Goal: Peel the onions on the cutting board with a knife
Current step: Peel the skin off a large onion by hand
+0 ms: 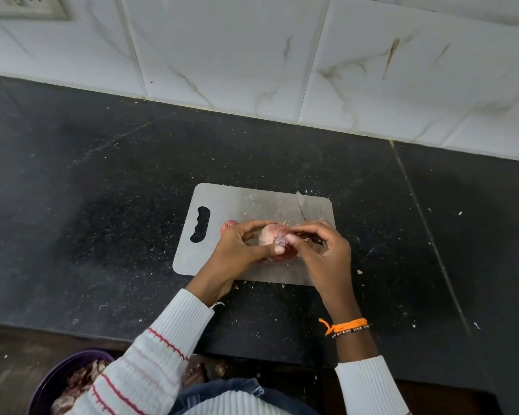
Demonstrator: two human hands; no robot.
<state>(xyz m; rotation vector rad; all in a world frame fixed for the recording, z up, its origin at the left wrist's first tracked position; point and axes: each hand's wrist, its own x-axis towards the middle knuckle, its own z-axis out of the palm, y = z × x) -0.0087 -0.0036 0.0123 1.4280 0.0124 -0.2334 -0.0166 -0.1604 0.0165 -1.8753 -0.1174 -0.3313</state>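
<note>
Purple bowl (47,381): seen at the lower left of the frame, round-rimmed, filled with dark papery peelings; it is partly covered by a ribbed white sleeve.
Second onion (229,225): a small reddish round is glimpsed at centre, just behind the left hand; it could be nudged off the board by a shifting wrist.
Cutting board (246,202): a flat grey rectangle with rounded corners and a wavy handle slot, laid on speckled black stone at centre frame; it looks smooth, so sliding is judged possible if it is pressed sideways.
Left hand (243,250): closed around the onion from the left, thumb pressed at its front.
Onion (271,235): held just above the board at centre, pale and glossy where it is bared, red skin left below; it is likely slippery and could be squeezed out.
Right hand (321,250): fingertips are pinched narrowly at the onion's right side, apparently on skin; whether the handle is also held cannot be told.
Knife (301,206): a thin metal blade is seen pointing to the upper board edge; a cut to the nearby fingers is judged the main risk.
</note>
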